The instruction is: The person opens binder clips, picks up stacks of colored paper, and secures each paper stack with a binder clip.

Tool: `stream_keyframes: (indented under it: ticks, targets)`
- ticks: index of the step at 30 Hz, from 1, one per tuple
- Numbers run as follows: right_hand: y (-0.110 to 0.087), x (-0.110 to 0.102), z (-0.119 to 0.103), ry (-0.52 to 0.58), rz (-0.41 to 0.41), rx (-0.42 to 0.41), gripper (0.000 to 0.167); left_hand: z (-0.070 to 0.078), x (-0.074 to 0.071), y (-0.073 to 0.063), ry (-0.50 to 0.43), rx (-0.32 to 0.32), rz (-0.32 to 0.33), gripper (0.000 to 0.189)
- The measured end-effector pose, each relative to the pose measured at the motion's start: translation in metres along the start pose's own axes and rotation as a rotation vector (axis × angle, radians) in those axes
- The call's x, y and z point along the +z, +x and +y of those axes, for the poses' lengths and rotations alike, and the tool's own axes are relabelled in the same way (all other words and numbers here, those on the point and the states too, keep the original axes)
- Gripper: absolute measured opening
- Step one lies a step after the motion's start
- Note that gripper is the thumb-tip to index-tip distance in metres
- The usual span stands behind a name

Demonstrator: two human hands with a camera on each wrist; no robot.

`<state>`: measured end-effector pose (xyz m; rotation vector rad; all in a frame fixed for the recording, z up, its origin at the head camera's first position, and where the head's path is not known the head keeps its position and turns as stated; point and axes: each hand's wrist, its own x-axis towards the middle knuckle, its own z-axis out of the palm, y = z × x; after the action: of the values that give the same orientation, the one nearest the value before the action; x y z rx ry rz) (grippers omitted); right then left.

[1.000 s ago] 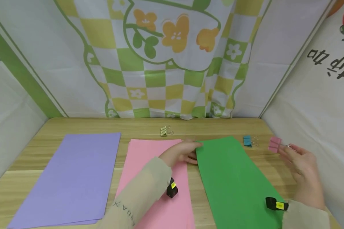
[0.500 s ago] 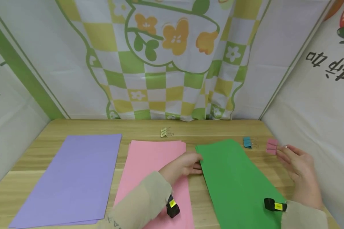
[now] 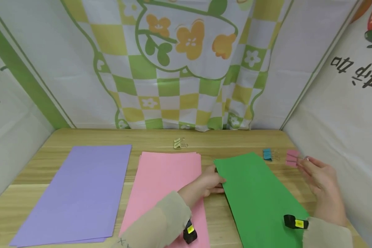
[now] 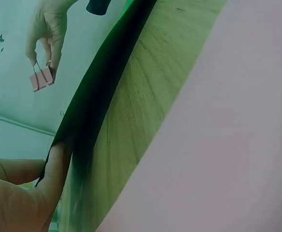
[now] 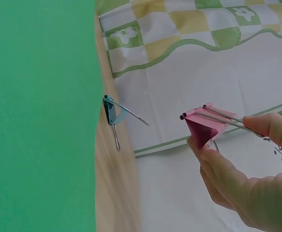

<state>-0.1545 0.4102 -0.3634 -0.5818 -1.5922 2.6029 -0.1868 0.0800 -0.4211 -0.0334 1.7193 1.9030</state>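
Since the earlier frame, the left hand has slid down the left edge of the green paper, from its far corner toward the person, and that corner has shifted a little right. The right hand has drifted slightly left, carrying the pink clip nearer the blue clip.

The left thumb and finger pinch the paper's edge, one on each face; the left wrist view shows that edge raised off the wooden table. How many sheets they hold cannot be told. The right thumb and fingers grip the pink clip by its wire handles, to the right of the paper and apart from it; whether they squeeze hard enough to part its mouth is unclear. The blue clip lies just beside the paper's far right part. The pink paper lies partly under the left forearm, with the purple paper farther left.

The step in hand seems to be steadying the green paper while the clip is readied. The next move probably calls for a level, firmly held edge and squeezed handles, so the clip's mouth can pass over it.
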Motion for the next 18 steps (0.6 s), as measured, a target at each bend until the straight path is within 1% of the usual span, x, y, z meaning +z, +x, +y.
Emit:
stream_keyframes:
  ticks: [1, 3, 6, 8, 12, 14, 16, 18]
  targets:
    - [0.0, 0.0, 0.0, 0.001, -0.008, 0.006, 0.027, 0.0, 0.001, 0.0, 0.003, 0.002, 0.006, 0.049]
    - [0.0, 0.0, -0.001, -0.018, -0.017, 0.014, 0.033, 0.001, 0.002, 0.0, 0.005, 0.005, 0.014, 0.046]
    - [0.0, 0.0, -0.001, -0.026, -0.033, 0.01, 0.033, 0.003, 0.001, 0.0, 0.024, 0.022, 0.027, 0.039]
    - [0.0, 0.0, -0.001, -0.049, -0.05, -0.001, 0.031, 0.005, 0.0, -0.001, 0.055, 0.049, 0.047, 0.036]
    - [0.0, 0.0, -0.001, -0.061, -0.085, -0.023, 0.015, 0.011, -0.004, -0.005, 0.132, 0.12, 0.095, 0.035]
    - [0.0, 0.0, 0.0, -0.044, -0.1, -0.029, 0.015, 0.015, -0.006, -0.007, 0.149, 0.148, 0.108, 0.036]
    - [0.001, 0.0, 0.0, -0.018, -0.108, -0.027, 0.018, 0.018, -0.009, -0.008, 0.149, 0.175, 0.113, 0.036]
    - [0.001, 0.0, 0.001, -0.005, -0.113, -0.023, 0.016, 0.021, -0.011, -0.009, 0.15, 0.203, 0.117, 0.036]
